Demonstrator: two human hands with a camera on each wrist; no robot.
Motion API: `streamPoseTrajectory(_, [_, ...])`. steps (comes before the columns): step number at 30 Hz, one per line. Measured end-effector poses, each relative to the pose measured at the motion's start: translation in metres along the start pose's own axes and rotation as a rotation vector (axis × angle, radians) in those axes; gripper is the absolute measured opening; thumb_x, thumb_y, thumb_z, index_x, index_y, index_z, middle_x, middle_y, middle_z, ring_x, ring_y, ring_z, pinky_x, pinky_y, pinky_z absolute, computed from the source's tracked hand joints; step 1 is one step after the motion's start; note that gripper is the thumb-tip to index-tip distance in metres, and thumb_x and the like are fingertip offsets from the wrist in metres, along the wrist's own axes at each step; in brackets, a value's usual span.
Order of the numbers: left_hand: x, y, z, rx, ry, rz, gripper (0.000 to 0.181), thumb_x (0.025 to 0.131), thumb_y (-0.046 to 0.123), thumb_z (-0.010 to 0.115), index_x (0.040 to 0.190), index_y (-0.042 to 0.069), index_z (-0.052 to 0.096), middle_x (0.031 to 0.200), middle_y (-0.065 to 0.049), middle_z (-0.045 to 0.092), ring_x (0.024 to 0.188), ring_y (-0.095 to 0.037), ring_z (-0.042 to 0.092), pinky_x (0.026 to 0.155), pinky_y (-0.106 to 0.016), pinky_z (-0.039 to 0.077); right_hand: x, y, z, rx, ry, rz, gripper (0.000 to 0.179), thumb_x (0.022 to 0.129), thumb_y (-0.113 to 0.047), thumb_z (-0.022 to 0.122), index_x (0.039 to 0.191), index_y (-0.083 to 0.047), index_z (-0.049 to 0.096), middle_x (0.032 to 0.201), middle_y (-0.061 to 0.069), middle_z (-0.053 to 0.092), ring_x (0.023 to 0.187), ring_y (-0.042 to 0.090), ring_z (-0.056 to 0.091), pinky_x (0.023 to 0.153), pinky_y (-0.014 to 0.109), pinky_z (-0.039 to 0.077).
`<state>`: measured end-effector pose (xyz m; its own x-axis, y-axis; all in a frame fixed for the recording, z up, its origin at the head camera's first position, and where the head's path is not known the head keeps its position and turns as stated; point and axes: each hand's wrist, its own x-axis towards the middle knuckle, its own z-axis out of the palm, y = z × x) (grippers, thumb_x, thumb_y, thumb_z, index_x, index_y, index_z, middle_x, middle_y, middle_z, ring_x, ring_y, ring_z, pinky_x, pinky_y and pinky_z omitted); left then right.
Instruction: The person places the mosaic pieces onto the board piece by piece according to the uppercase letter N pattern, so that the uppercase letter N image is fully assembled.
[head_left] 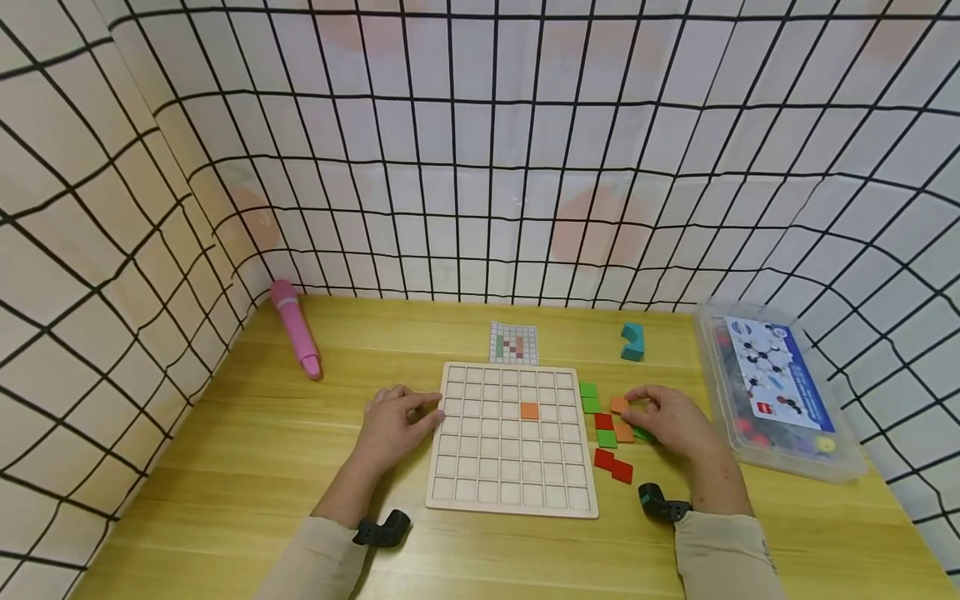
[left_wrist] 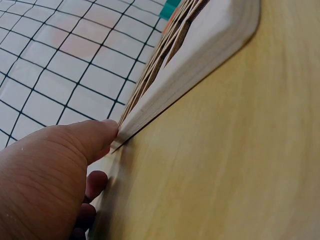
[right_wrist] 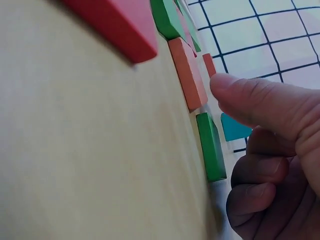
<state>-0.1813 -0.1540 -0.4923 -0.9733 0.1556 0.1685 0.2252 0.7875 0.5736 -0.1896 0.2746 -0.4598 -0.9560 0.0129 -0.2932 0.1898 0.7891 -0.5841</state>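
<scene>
A light wooden grid board (head_left: 468, 451) lies on the table with one orange tile (head_left: 529, 411) in one of its squares. At the board's left edge is my left hand (head_left: 392, 427), its thumb (left_wrist: 95, 135) and index fingertip touching the rim. To the board's right, my right hand (head_left: 672, 420) pinches another orange tile (head_left: 618, 405) between thumb and index finger; the index tip is hidden in the right wrist view. Around it lie green tiles (head_left: 588, 390), red tiles (head_left: 622, 472) and a further orange tile (head_left: 624, 431). A green tile (right_wrist: 211, 147) sits just under the right hand.
A small printed pattern card (head_left: 513, 343) lies behind the board. Farther right are a teal notched block (head_left: 633, 342) and a clear plastic box (head_left: 780, 392) of colored pieces. A pink microphone-shaped object (head_left: 296, 328) lies at the back left. Grid-patterned cloth (head_left: 465, 192) surrounds the table.
</scene>
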Motion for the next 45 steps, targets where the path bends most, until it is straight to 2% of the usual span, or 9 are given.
streamPoseTrajectory(6, [-0.001,0.0,-0.001,0.003,-0.002,0.004,0.033,0.091,0.039,0.076,0.121,0.025,0.077,0.093,0.003,0.063,0.086,-0.015,0.045,0.082,-0.036,0.031,-0.003,-0.01,-0.001,-0.001,0.026,-0.03,0.047,0.095,-0.041,0.071,0.13,-0.011,0.063,0.084,0.005,0.048,0.076,0.021,0.046,0.067,0.033,0.036])
streamPoseTrajectory(12, [0.0,0.0,-0.001,0.008,0.005,0.011,0.034,0.091,0.039,0.076,0.122,0.025,0.076,0.092,0.003,0.063,0.086,-0.015,0.045,0.082,-0.035,0.031,-0.012,-0.033,-0.005,-0.022,0.038,-0.075,0.051,0.093,-0.044,0.073,0.13,-0.012,0.063,0.079,0.003,0.046,0.069,0.021,0.045,0.061,0.032,0.035])
streamPoseTrajectory(18, [-0.001,0.0,-0.002,0.011,0.005,-0.002,0.034,0.091,0.039,0.076,0.122,0.025,0.076,0.091,0.002,0.062,0.086,-0.016,0.044,0.082,-0.035,0.03,-0.019,-0.054,-0.003,0.007,0.015,-0.119,0.044,0.092,-0.04,0.074,0.126,-0.014,0.065,0.072,0.002,0.044,0.06,0.02,0.043,0.055,0.03,0.034])
streamPoseTrajectory(25, [-0.001,0.002,-0.002,0.008,-0.003,-0.01,0.033,0.092,0.039,0.076,0.122,0.025,0.076,0.091,0.002,0.061,0.087,-0.017,0.044,0.082,-0.036,0.03,-0.023,-0.064,0.003,0.034,-0.031,-0.142,0.037,0.094,-0.033,0.074,0.123,-0.012,0.063,0.069,0.001,0.042,0.055,0.019,0.04,0.052,0.029,0.032])
streamPoseTrajectory(35, [-0.001,0.001,0.0,0.005,0.0,-0.007,0.034,0.091,0.039,0.076,0.122,0.024,0.076,0.092,0.001,0.063,0.087,-0.017,0.045,0.082,-0.036,0.03,-0.025,-0.081,0.023,0.04,-0.08,-0.191,0.028,0.093,-0.03,0.075,0.115,-0.015,0.067,0.067,-0.001,0.037,0.057,0.015,0.036,0.053,0.027,0.032])
streamPoseTrajectory(39, [-0.001,0.001,0.0,0.006,0.0,-0.004,0.034,0.091,0.039,0.076,0.122,0.025,0.076,0.093,0.002,0.064,0.087,-0.017,0.045,0.083,-0.036,0.03,-0.026,-0.087,0.034,0.004,-0.085,-0.227,0.022,0.093,-0.027,0.073,0.112,-0.017,0.068,0.068,-0.001,0.039,0.058,0.015,0.037,0.055,0.028,0.032])
streamPoseTrajectory(45, [-0.001,0.001,0.0,0.004,0.003,0.001,0.034,0.091,0.039,0.076,0.122,0.024,0.076,0.094,0.001,0.064,0.087,-0.017,0.046,0.083,-0.037,0.031,-0.025,-0.096,0.05,-0.074,-0.087,-0.243,0.02,0.09,-0.032,0.077,0.106,-0.022,0.07,0.068,-0.001,0.043,0.059,0.016,0.042,0.055,0.029,0.034])
